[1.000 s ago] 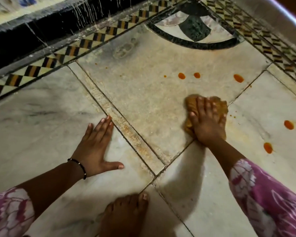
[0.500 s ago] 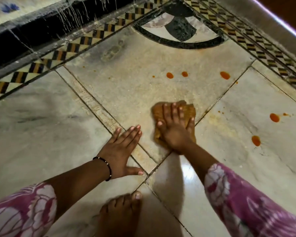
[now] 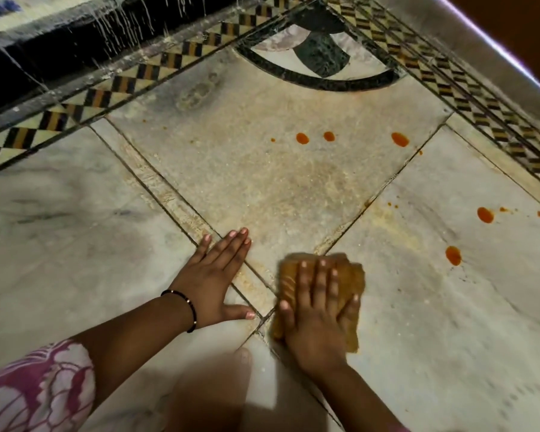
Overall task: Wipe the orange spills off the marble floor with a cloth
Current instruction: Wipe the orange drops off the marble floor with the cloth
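Fingers [image 3: 320, 275] of the right hand [image 3: 317, 319] press flat on the folded orange-brown cloth [image 3: 349, 275], now dragged back toward the body; round orange spills [image 3: 399, 139] remain beyond on the marble floor [image 3: 293, 182]. Left hand [image 3: 214, 282] stays spread, bracing.

Marble floor [image 3: 293, 188]: broad flat area ahead of both hands, unobstructed; only orange spills [image 3: 302, 138] scattered far centre and right.
Left hand [image 3: 214, 283]: laid flat on floor, just beside cloth [image 3: 353, 277]; narrow gap left between them.
Right hand [image 3: 317, 319]: pressed flat on cloth.
Right side: bare slab, open.
Far-left edge: closed by dark raised step [image 3: 60, 60].
Far-right edge: closed by pale raised ledge [image 3: 468, 48] behind patterned border [image 3: 468, 98].
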`<state>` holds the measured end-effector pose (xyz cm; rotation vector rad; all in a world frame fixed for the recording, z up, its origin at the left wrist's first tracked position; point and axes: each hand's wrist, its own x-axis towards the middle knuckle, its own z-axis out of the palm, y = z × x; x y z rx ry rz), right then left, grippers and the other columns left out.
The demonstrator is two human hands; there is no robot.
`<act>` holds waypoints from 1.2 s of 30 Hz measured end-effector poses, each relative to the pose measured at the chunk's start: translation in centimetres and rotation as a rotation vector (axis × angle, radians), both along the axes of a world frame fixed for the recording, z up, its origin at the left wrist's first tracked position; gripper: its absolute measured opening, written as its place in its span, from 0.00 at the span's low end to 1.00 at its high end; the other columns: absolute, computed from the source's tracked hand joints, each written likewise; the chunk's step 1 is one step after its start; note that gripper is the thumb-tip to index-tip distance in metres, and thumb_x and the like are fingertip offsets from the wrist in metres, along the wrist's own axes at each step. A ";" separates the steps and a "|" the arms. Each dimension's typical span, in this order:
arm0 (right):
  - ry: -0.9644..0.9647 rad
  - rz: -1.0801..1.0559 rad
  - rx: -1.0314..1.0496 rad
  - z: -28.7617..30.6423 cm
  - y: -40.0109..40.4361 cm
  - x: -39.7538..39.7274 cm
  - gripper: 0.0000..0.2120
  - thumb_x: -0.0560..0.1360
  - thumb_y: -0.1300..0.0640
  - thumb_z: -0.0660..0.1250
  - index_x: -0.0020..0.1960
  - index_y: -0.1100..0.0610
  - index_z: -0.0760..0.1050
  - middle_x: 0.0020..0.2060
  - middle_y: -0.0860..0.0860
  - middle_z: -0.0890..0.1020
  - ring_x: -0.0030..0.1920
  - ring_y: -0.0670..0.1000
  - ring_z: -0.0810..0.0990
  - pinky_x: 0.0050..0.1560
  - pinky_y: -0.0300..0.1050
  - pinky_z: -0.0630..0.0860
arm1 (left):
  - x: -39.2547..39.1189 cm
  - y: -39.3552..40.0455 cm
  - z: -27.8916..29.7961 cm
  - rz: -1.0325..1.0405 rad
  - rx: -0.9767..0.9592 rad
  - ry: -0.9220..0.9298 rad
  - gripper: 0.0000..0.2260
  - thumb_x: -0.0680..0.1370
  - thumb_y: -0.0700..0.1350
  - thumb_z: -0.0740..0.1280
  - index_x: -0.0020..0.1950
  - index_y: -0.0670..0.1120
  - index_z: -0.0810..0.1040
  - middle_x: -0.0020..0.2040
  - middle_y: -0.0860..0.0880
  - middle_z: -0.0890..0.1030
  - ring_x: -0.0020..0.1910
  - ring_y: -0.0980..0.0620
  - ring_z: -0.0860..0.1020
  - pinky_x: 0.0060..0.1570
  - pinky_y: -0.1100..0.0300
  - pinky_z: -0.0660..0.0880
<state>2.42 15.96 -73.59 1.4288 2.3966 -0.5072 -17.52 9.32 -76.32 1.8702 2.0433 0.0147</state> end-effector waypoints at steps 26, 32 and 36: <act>0.098 0.394 0.150 -1.4 6.1 -3.3 0.30 0.77 0.38 0.39 0.75 0.43 0.36 0.78 0.49 0.44 0.76 0.50 0.36 0.70 0.63 0.33 | 0.2 0.0 0.5 0.014 0.009 0.006 0.50 0.65 0.76 0.52 0.76 0.45 0.46 0.77 0.48 0.46 0.74 0.54 0.42 0.70 0.48 0.40; 0.097 -0.023 0.084 -0.8 14.0 1.0 0.29 0.80 0.39 0.46 0.76 0.42 0.38 0.78 0.46 0.40 0.77 0.50 0.38 0.72 0.63 0.35 | 0.2 -0.7 0.4 0.011 0.046 -0.038 0.47 0.68 0.74 0.50 0.77 0.45 0.49 0.77 0.48 0.46 0.75 0.53 0.43 0.71 0.49 0.41; 0.136 -0.252 0.214 -0.8 8.8 9.3 0.32 0.75 0.36 0.41 0.77 0.43 0.41 0.78 0.47 0.45 0.77 0.48 0.40 0.72 0.59 0.36 | 0.6 -1.3 1.0 0.058 0.106 -0.198 0.39 0.74 0.70 0.48 0.76 0.45 0.52 0.77 0.49 0.49 0.76 0.53 0.47 0.73 0.49 0.47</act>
